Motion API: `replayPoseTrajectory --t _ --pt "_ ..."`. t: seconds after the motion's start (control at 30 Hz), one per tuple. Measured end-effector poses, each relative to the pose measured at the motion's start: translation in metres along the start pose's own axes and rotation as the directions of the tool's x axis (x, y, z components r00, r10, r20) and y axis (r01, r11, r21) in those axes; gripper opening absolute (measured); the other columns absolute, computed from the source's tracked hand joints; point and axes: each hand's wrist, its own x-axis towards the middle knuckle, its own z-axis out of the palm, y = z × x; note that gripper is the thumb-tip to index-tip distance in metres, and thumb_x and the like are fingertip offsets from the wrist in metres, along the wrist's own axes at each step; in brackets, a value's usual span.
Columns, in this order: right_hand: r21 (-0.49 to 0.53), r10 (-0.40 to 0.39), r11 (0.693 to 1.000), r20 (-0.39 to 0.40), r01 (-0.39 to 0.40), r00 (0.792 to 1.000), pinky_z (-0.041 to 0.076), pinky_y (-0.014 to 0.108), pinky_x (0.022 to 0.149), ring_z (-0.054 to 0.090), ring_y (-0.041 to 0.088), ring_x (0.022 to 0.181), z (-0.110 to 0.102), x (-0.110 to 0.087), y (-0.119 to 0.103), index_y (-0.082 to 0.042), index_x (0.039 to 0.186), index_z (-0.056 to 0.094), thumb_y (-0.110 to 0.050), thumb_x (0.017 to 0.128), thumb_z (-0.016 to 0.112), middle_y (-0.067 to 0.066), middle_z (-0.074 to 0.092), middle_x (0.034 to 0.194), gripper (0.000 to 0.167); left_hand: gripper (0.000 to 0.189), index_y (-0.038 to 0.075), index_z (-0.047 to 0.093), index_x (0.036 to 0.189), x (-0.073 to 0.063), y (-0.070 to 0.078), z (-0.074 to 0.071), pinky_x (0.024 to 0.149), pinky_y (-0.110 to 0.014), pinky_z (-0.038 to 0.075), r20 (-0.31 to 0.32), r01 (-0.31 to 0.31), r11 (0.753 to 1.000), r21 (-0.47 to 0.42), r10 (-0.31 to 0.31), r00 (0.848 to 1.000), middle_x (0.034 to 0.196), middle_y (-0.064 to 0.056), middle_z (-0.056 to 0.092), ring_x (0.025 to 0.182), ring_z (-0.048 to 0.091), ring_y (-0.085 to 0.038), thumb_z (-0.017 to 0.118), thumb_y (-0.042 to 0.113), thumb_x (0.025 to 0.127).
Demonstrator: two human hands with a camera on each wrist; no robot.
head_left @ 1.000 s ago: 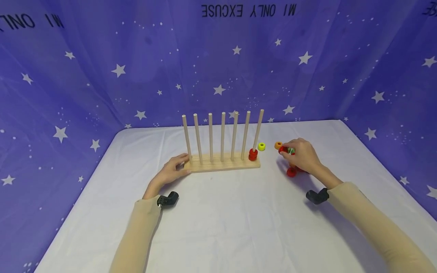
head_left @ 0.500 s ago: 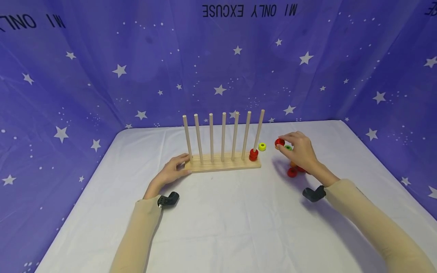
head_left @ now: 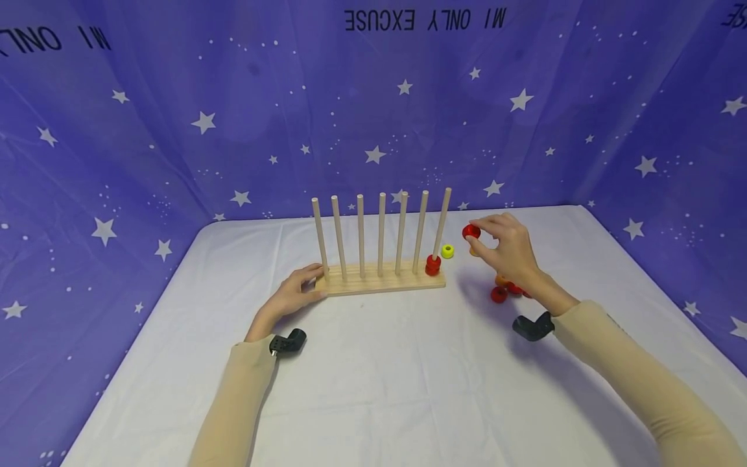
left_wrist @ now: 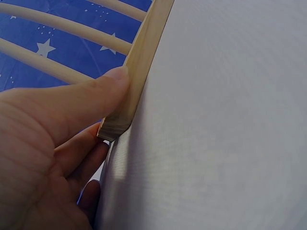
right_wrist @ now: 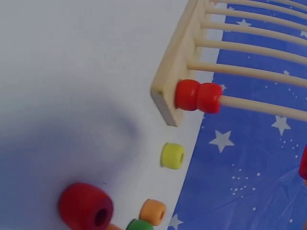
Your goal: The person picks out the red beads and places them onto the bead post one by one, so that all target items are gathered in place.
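Note:
My left hand (head_left: 290,293) holds the left end of a wooden peg rack (head_left: 382,282), a flat base with several upright pegs. In the left wrist view the thumb (left_wrist: 112,84) presses on the base's long edge, and other fingers reach round its end. Raised over the table at right, my right hand (head_left: 509,248) pinches a red bead (head_left: 470,231) between thumb and fingertips. Only a sliver of that bead shows at the right edge of the right wrist view. Two red beads (right_wrist: 197,96) sit stacked at the bottom of the rack's rightmost peg.
A yellow bead (head_left: 447,251) lies just right of the rack. Beyond it are an orange bead (right_wrist: 153,212) and a green bead (right_wrist: 140,225). More red beads (head_left: 498,295) lie under the right hand on the white cloth (head_left: 373,383). A purple star-patterned curtain (head_left: 327,97) stands behind.
My right hand has lifted the red bead and moved it up and left, toward the rack's rightmost peg. The left hand and rack stay where they were.

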Motion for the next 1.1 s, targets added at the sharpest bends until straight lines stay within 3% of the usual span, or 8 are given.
replayPoseTrajectory --t 0.23,0.47,0.7,1.1 --pt "-0.002 0.000 1.000 -0.006 -0.001 1.000 0.038 0.027 0.064 0.050 0.026 0.069 -0.003 0.012 -0.007 0.003 0.100 0.071 -0.008 0.073 0.077 0.019 0.071 0.091 0.029 0.059 -0.003 0.043 0.137 0.000 -0.002 0.000 0.114 -0.058 0.020 -0.010 -0.001 1.000 0.022 0.001 1.000 0.150 -0.021 0.032 0.139 0.026 -0.044 0.065 0.017 0.087" --pt "0.011 -0.034 0.999 -0.039 0.035 0.999 0.030 0.017 0.061 0.046 0.021 0.069 -0.007 0.024 -0.012 0.003 0.101 0.071 -0.008 0.074 0.076 0.019 0.071 0.091 0.030 0.059 -0.003 0.042 0.138 0.000 -0.001 0.000 0.114 -0.058 0.019 -0.009 0.001 1.000 0.015 -0.001 1.000 0.150 -0.021 0.032 0.138 0.026 -0.044 0.065 0.016 0.086" --pt "0.021 -0.049 0.999 -0.054 0.050 0.997 0.030 0.015 0.062 0.048 0.024 0.074 -0.014 0.038 -0.021 0.002 0.103 0.070 -0.009 0.076 0.076 0.020 0.071 0.094 0.030 0.060 -0.001 0.043 0.138 0.001 -0.001 0.000 0.114 -0.058 0.020 -0.005 0.003 1.000 0.004 -0.003 1.000 0.151 -0.020 0.032 0.138 0.026 -0.044 0.066 0.017 0.086" --pt "0.058 -0.073 0.995 -0.110 0.079 0.991 0.023 0.016 0.060 0.039 0.019 0.070 -0.016 0.058 -0.034 0.004 0.102 0.070 -0.009 0.076 0.075 0.021 0.070 0.093 0.029 0.060 -0.003 0.042 0.138 0.001 -0.003 -0.001 0.115 -0.055 0.022 -0.011 -0.004 1.000 0.005 0.004 1.000 0.151 -0.022 0.032 0.139 0.025 -0.044 0.066 0.016 0.086"
